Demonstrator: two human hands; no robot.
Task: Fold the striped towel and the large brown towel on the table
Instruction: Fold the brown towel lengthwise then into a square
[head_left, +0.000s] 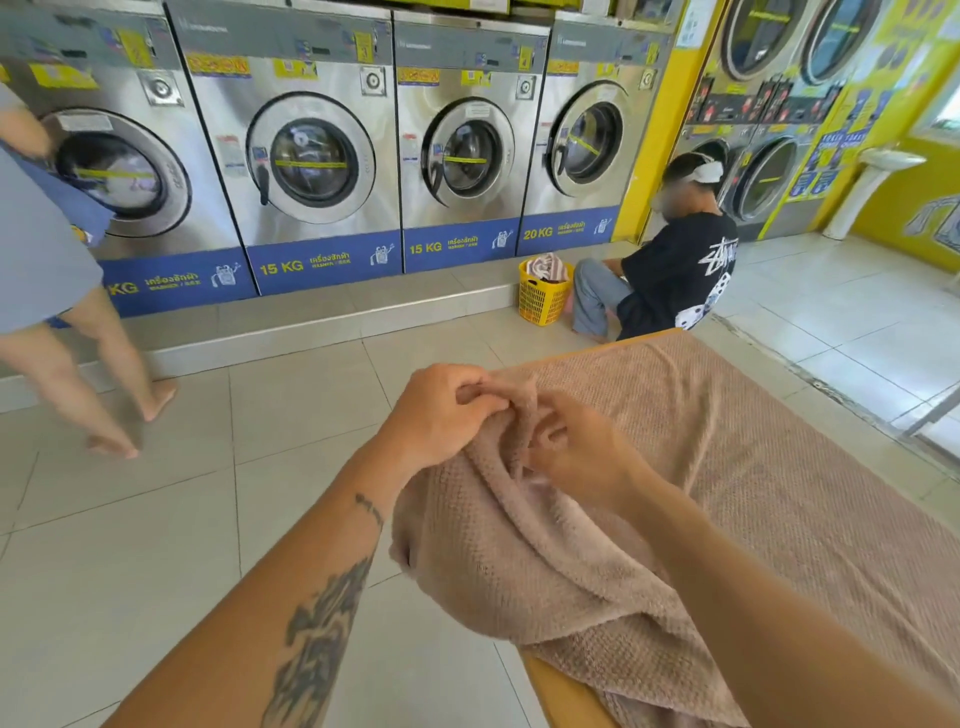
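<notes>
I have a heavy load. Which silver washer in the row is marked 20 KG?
The rightmost washer, next to the yellow pillar; its blue panel reads 20 KG. The two middle washers read 15 KG, and the leftmost washer has its number hidden.

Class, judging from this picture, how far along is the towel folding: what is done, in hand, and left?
Done: no finished fold shows; the large brown towel lies mostly spread over the table. In hand: the left hand and right hand pinch its bunched edge, lifted. Left: folding it through, plus the striped towel, which is not visible on the table.
</notes>
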